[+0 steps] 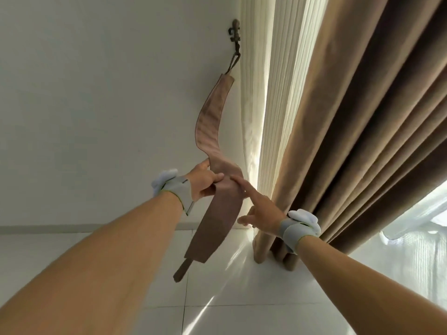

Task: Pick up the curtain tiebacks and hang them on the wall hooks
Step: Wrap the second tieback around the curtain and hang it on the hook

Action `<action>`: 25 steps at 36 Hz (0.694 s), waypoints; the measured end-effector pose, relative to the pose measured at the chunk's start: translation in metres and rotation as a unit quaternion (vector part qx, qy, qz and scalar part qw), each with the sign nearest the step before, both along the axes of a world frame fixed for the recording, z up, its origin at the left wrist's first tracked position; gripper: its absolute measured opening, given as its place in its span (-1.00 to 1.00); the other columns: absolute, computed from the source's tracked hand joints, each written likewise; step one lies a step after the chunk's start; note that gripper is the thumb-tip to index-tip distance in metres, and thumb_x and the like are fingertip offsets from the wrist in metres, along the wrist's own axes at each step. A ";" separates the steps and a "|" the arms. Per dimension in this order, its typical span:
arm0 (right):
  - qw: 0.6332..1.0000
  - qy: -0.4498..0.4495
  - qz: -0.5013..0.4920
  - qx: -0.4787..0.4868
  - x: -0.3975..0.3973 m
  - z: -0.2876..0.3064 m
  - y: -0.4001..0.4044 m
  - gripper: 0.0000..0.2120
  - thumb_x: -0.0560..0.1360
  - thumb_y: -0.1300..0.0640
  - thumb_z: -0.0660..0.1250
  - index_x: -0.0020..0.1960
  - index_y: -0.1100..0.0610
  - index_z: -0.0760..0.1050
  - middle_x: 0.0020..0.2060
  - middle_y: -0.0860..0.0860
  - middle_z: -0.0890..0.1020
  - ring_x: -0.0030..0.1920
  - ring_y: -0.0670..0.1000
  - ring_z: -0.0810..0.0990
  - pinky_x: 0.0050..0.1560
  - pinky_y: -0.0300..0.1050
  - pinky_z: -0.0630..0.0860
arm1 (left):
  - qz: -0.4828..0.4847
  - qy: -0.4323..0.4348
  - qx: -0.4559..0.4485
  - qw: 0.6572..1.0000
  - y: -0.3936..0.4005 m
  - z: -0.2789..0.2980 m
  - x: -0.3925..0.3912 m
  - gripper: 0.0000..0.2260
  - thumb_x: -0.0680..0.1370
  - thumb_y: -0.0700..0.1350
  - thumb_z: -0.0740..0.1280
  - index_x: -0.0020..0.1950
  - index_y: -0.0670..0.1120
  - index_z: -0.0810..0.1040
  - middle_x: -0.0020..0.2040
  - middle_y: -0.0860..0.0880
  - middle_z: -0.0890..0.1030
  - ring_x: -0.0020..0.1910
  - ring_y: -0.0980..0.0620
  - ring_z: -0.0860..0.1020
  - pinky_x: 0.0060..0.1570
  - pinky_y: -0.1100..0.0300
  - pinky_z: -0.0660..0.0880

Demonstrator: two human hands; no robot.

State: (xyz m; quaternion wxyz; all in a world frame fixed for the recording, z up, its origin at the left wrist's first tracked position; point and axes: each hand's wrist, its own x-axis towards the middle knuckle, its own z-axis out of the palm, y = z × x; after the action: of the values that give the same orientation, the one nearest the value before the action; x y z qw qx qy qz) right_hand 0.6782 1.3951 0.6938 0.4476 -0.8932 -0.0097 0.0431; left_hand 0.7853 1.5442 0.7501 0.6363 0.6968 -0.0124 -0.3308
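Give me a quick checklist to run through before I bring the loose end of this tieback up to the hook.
1. Top loop on the wall hook: ok, the tieback hangs from it.
2. Left hand gripping the band: ok, fingers closed around its middle.
3. Right hand holding it: not ok, only the outstretched index finger touches the band.
4. Loop at the loose end: ok, visible and dangling free below the hands.
5. Brown curtain gathered inside the band: not ok, it hangs beside, unwrapped.
6. Room on the hook for a second loop: cannot tell.
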 end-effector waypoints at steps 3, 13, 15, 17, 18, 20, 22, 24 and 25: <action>0.996 -0.075 -0.016 -0.042 -0.005 -0.002 0.001 0.10 0.33 0.16 0.55 0.45 -0.47 -0.15 0.26 -0.05 0.44 -0.24 0.08 0.63 -0.05 0.03 0.63 | -0.017 0.010 -0.007 1.000 -0.002 0.013 -0.003 -0.69 0.59 -0.33 0.23 0.27 -0.04 0.43 0.05 -0.07 0.57 -0.07 0.01 0.58 -0.29 0.20 0.61; 0.969 -0.215 -0.057 -0.106 -0.006 0.037 -0.008 -0.58 0.39 0.05 0.49 0.20 -0.22 0.56 0.22 0.00 0.32 0.09 0.05 0.40 0.10 -0.08 0.48 | -0.005 -0.018 0.051 0.999 0.004 0.022 -0.006 -0.51 0.54 -0.33 0.33 0.42 0.00 0.36 -0.02 -0.10 0.62 -0.19 0.02 0.61 -0.40 0.23 0.62; 0.973 -0.207 -0.034 -0.099 -0.006 0.050 -0.013 -0.73 0.44 0.08 0.44 0.13 -0.12 0.64 0.20 -0.01 0.41 0.10 0.05 0.41 0.16 -0.08 0.43 | -0.025 -0.017 0.083 0.996 0.008 0.021 -0.009 -0.44 0.52 -0.30 0.38 0.45 0.03 0.32 -0.01 -0.11 0.65 -0.24 0.02 0.63 -0.43 0.22 0.60; 0.975 -0.204 -0.031 -0.082 -0.004 0.064 -0.016 -0.81 0.48 0.05 0.41 0.08 -0.06 0.67 0.13 -0.06 0.50 0.08 0.00 0.42 0.15 -0.12 0.41 | -0.041 -0.023 0.107 0.993 0.008 0.018 -0.010 -0.41 0.52 -0.32 0.36 0.48 0.04 0.29 0.05 -0.16 0.65 -0.25 0.00 0.65 -0.43 0.21 0.59; 0.976 -0.207 -0.036 -0.065 -0.003 0.072 -0.016 -0.83 0.47 0.02 0.41 0.04 -0.03 0.68 0.08 -0.08 0.53 0.07 -0.03 0.43 0.12 -0.15 0.41 | -0.044 -0.030 0.113 0.992 0.008 0.017 -0.012 -0.41 0.52 -0.36 0.32 0.48 0.03 0.29 0.02 -0.18 0.64 -0.30 0.02 0.64 -0.46 0.23 0.57; 0.975 -0.216 -0.047 -0.032 0.000 0.085 -0.013 -0.81 0.44 -0.08 0.42 -0.08 0.02 0.69 -0.01 -0.10 0.61 0.04 -0.04 0.47 0.05 -0.21 0.41 | -0.033 -0.033 0.111 0.993 0.007 0.012 -0.014 -0.46 0.54 -0.39 0.25 0.47 -0.04 0.32 -0.11 -0.20 0.61 -0.44 0.05 0.61 -0.48 0.28 0.53; 0.973 -0.223 -0.053 -0.013 0.005 0.097 -0.011 -0.78 0.42 -0.09 0.44 -0.15 0.07 0.68 -0.09 -0.09 0.67 0.00 -0.03 0.52 0.00 -0.23 0.41 | -0.020 0.002 0.070 0.997 0.004 0.013 -0.018 -0.65 0.61 -0.25 0.21 0.40 -0.13 0.38 -0.06 -0.29 0.64 -0.35 -0.05 0.64 -0.36 0.21 0.56; 0.975 -0.218 -0.049 0.017 0.010 0.107 -0.008 -0.84 0.42 0.00 0.47 -0.17 0.10 0.64 -0.18 -0.09 0.68 -0.06 -0.04 0.58 -0.03 -0.26 0.43 | -0.030 0.044 0.012 0.998 -0.002 0.018 -0.022 -0.74 0.64 -0.08 0.18 0.20 -0.22 0.51 -0.16 -0.26 0.67 -0.37 -0.08 0.66 -0.42 0.19 0.59; 0.975 -0.215 -0.041 0.034 0.012 0.110 -0.007 -0.89 0.41 0.07 0.47 -0.19 0.10 0.60 -0.24 -0.10 0.67 -0.12 -0.04 0.61 -0.06 -0.29 0.43 | -0.049 0.060 -0.010 0.997 -0.006 0.020 -0.024 -0.74 0.64 -0.08 0.19 0.09 -0.25 0.54 -0.26 -0.22 0.67 -0.43 -0.05 0.66 -0.48 0.20 0.59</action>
State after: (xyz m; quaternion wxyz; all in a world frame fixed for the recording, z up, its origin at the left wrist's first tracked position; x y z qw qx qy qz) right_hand 0.6897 1.3885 0.8039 0.4664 -0.8655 -0.0708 -0.1686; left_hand 0.7609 1.5386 0.7705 0.6256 0.6682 -0.0117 -0.4024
